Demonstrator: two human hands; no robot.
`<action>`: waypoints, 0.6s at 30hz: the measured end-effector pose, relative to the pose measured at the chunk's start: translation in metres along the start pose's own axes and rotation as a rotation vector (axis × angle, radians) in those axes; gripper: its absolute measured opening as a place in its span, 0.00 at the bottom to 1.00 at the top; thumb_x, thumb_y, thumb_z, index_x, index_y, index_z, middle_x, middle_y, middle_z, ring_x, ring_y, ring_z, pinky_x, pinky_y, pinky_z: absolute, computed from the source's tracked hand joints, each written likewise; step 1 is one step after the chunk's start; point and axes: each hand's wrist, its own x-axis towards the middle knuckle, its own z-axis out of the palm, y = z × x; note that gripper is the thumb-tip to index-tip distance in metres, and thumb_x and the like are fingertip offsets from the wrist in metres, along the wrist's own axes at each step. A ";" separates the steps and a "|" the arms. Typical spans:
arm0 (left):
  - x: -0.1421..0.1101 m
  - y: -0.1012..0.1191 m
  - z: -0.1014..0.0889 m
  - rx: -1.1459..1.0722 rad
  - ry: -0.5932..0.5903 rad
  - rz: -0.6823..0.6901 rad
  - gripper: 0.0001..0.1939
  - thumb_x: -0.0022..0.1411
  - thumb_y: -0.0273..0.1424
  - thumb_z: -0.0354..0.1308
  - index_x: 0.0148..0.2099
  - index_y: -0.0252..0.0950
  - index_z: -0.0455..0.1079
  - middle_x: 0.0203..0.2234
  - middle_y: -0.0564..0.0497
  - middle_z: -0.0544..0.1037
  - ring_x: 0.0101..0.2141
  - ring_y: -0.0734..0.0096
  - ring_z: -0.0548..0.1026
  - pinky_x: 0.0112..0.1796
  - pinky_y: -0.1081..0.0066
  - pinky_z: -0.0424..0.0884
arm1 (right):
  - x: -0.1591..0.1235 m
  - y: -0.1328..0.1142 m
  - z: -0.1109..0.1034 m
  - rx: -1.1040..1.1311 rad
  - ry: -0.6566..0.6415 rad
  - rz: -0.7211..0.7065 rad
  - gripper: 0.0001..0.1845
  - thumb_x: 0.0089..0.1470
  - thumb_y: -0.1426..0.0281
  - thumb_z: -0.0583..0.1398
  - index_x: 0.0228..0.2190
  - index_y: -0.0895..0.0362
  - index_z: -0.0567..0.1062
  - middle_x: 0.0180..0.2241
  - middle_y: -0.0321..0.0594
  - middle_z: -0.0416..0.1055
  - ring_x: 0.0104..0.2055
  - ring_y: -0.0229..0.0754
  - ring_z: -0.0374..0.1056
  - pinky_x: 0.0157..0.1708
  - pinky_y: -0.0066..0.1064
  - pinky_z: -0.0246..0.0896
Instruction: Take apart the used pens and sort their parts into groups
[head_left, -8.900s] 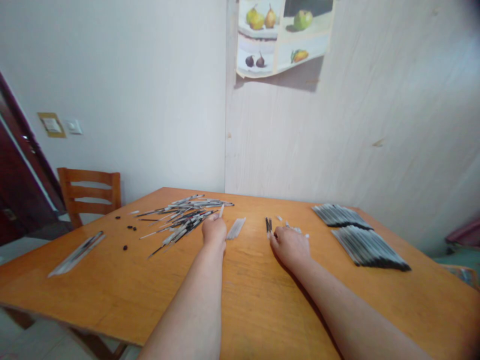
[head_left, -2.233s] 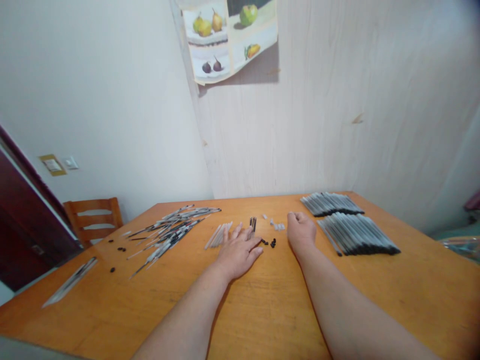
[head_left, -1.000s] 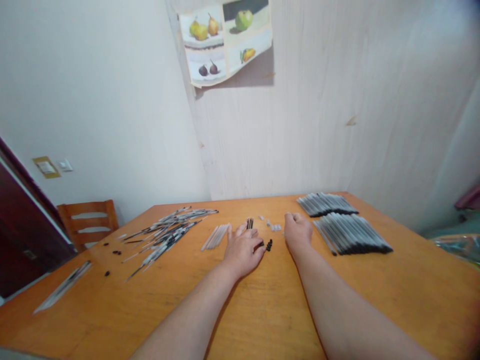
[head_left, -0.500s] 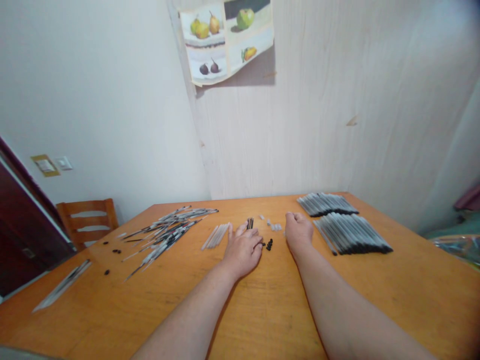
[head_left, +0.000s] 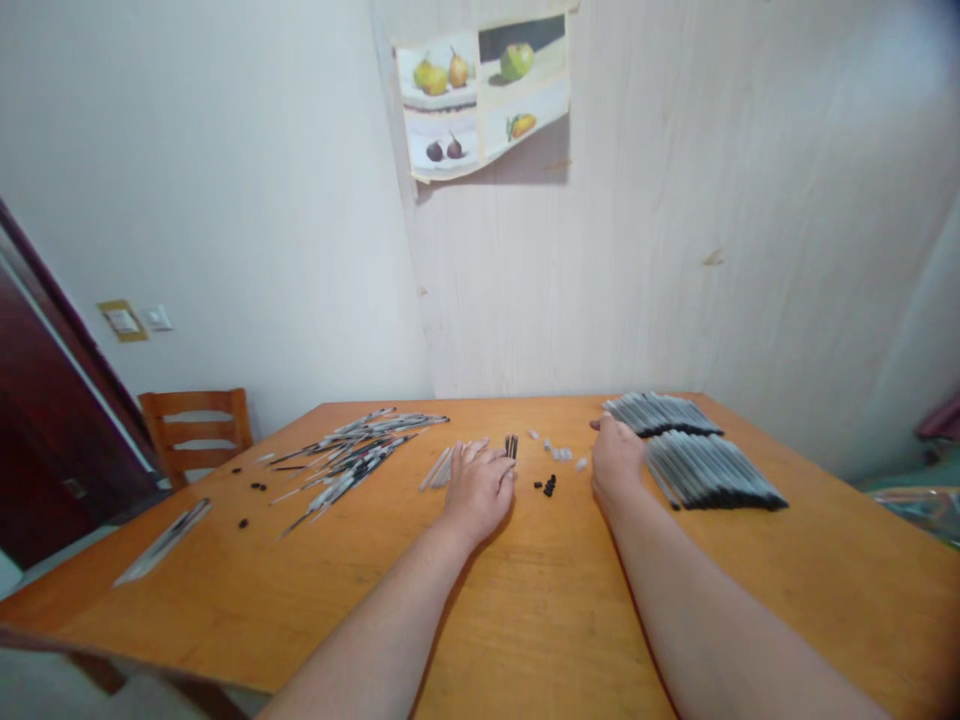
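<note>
My left hand lies palm down on the table, fingers stretched over the right part of a small row of clear pen barrels. Just beyond its fingertips stand out several dark, thin rods. My right hand is closed, at the left edge of two rows of assembled pens, the farther row and the nearer row. What its fingers hold, if anything, is hidden. Between the hands lie small black plugs and small clear pieces.
A loose heap of pen refills spreads over the table's left side. Nearby are scattered black bits and a clear bag-like bundle. A wooden chair stands past the left edge; the wall rises behind the table.
My left hand has shifted left, off the black plugs and onto the clear barrels. My right hand has moved slightly closer to the far pen row. The camera view has also shifted.
</note>
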 end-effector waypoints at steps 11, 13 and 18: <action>-0.029 -0.032 -0.032 0.050 0.045 -0.074 0.15 0.65 0.33 0.49 0.46 0.46 0.76 0.49 0.51 0.77 0.57 0.56 0.64 0.61 0.45 0.45 | -0.043 -0.044 -0.009 -0.119 -0.167 -0.267 0.25 0.59 0.53 0.48 0.23 0.55 0.73 0.24 0.41 0.72 0.30 0.43 0.65 0.32 0.31 0.54; -0.039 -0.042 -0.039 0.065 0.056 -0.104 0.15 0.65 0.33 0.49 0.45 0.45 0.77 0.47 0.51 0.78 0.56 0.56 0.64 0.60 0.45 0.45 | -0.052 -0.050 -0.009 -0.142 -0.211 -0.332 0.26 0.59 0.52 0.47 0.22 0.55 0.72 0.23 0.40 0.71 0.29 0.42 0.65 0.31 0.31 0.53; -0.062 -0.068 -0.058 0.088 0.051 -0.199 0.15 0.66 0.33 0.48 0.44 0.45 0.77 0.42 0.49 0.80 0.55 0.55 0.65 0.60 0.46 0.44 | -0.072 -0.064 -0.005 -0.162 -0.294 -0.435 0.26 0.60 0.52 0.47 0.20 0.54 0.68 0.21 0.38 0.67 0.27 0.41 0.63 0.30 0.30 0.51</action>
